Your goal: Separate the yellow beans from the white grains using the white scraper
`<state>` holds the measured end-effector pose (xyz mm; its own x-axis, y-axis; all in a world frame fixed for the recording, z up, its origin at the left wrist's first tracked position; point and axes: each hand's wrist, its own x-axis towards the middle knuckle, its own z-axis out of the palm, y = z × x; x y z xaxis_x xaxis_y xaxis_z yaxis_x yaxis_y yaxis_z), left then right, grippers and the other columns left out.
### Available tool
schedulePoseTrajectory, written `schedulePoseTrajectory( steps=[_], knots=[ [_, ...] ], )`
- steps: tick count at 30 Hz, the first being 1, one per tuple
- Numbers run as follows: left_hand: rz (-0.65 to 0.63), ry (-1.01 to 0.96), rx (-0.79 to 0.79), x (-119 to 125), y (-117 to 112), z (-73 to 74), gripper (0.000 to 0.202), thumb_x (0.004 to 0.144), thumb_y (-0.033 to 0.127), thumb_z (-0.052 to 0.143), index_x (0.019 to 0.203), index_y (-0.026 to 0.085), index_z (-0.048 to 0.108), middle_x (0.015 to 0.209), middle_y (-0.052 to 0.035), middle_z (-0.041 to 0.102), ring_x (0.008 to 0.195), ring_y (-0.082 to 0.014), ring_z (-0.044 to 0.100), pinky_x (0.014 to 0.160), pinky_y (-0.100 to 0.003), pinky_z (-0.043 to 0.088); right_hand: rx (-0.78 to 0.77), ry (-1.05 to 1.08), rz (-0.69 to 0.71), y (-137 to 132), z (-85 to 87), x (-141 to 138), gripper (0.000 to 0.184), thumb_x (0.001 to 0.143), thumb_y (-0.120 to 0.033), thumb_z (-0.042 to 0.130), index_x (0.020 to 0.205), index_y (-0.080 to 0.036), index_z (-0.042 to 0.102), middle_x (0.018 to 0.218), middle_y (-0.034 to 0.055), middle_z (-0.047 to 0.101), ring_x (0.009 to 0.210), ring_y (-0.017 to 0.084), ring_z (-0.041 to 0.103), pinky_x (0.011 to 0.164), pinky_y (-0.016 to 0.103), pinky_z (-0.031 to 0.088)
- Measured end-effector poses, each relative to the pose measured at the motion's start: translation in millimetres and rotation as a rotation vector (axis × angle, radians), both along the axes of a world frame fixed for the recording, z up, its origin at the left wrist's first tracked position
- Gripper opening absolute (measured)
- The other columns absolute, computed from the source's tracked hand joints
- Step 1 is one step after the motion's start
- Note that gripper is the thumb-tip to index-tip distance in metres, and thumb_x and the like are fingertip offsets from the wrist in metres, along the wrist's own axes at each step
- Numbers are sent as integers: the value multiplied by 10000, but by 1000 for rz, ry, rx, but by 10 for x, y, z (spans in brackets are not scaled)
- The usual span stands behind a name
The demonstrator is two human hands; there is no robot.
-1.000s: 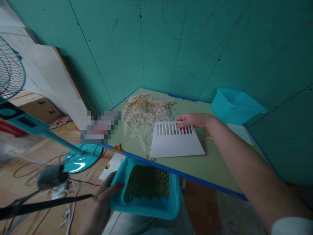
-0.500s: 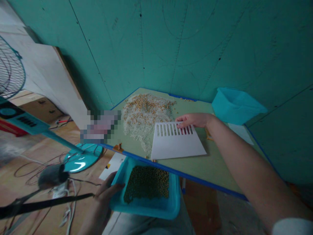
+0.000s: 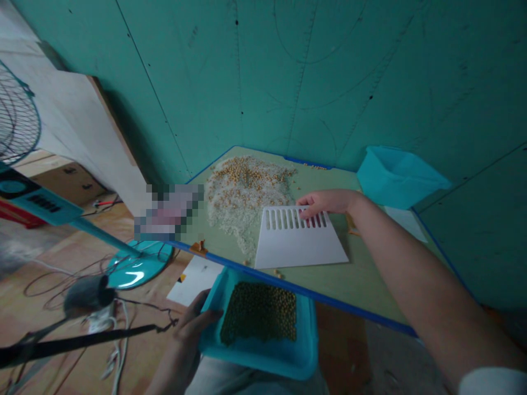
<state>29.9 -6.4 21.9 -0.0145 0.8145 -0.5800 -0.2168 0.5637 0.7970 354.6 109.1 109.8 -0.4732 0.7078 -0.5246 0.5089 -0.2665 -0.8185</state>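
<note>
My left hand (image 3: 193,325) grips the left rim of a teal tray (image 3: 263,359) filled with dark green beans (image 3: 259,312), held just below the table's blue front edge (image 3: 313,296). My right hand (image 3: 327,201) rests with fingers pressed on the slotted top of a white plastic scraper (image 3: 298,244) that lies flat on the green table (image 3: 349,280). Left of the scraper spreads a pile of white rice mixed with yellow beans (image 3: 242,192). A few yellow beans (image 3: 279,272) lie at the table edge by the scraper.
A second teal tub (image 3: 397,175) stands at the table's back right by the green wall, with a white paper (image 3: 405,222) in front of it. A standing fan with teal base (image 3: 134,269), cables and a black strap (image 3: 82,343) fill the floor at left.
My left hand has shifted the teal tray of green beans to the right, under the scraper's front edge. My right hand and the scraper have stayed almost still.
</note>
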Motion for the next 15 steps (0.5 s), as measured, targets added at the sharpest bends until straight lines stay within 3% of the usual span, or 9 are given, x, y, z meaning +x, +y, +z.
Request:
schedulePoseTrajectory(
  steps=[5, 10, 15],
  knots=[
    [-45, -53, 14, 29, -17, -11, 294, 541, 156, 624, 827, 224, 614, 552, 37, 657, 552, -231, 634, 463, -278, 432, -18, -130, 48, -5, 39, 8, 253, 629, -329, 687, 731, -162, 527, 599, -26, 621, 501, 106, 583, 474, 228, 459],
    [-32, -84, 3, 52, -20, 9, 295, 502, 150, 649, 787, 223, 620, 513, 54, 640, 496, -214, 617, 472, -290, 450, 39, -211, 44, -73, 144, -8, 224, 629, -293, 683, 734, -159, 539, 615, -16, 630, 518, 106, 590, 467, 213, 455],
    [-8, -52, -47, 75, -25, -44, 420, 494, 142, 655, 903, 233, 626, 665, 24, 714, 698, -261, 655, 479, -279, 466, -22, -219, -32, -264, 169, 140, 260, 631, -306, 681, 793, -166, 534, 655, -13, 636, 537, 109, 602, 484, 216, 472]
  ],
)
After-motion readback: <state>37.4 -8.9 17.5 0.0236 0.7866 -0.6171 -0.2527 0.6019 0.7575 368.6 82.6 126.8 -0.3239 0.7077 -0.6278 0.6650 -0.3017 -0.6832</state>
